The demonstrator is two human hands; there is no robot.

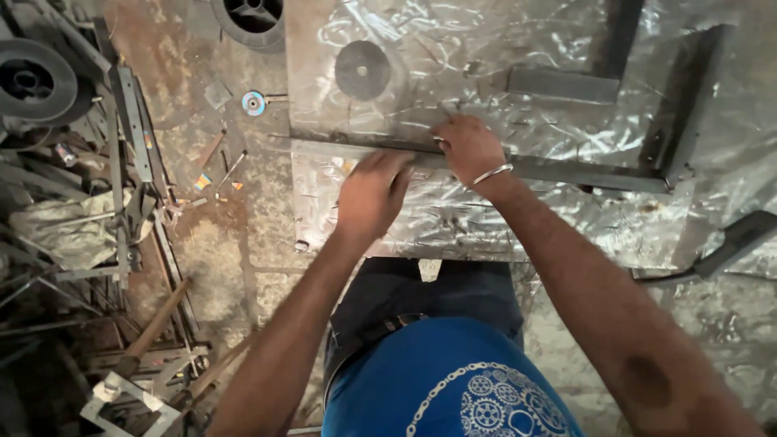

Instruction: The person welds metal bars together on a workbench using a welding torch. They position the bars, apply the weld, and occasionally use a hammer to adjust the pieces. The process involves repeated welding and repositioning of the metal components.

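Pressing down flat with the right hand, fingers spread over the long steel bar and a thin bangle at the wrist; not wrapped around it, just pinning it. Left hand blurred, palm down, fingers loosely curled over the near end of the same bar, apparently touching it; whether anything is pinched underneath, cannot tell. Bar lying across the shiny scuffed metal sheet, running from near its left edge toward the right, where it meets a dark upright piece at a corner. Farther back on the sheet, a flat short bar and a dark grinding disc. Off the sheet's left edge, on the dusty floor: a small disc, wire spools, scrap strips, a wooden-handled hammer.

Judging from this: worth keeping steady downward weight with the right hand while nudging with the left, checking the far corner stays seated, keeping fingertips clear of sharp edges and of the joint.
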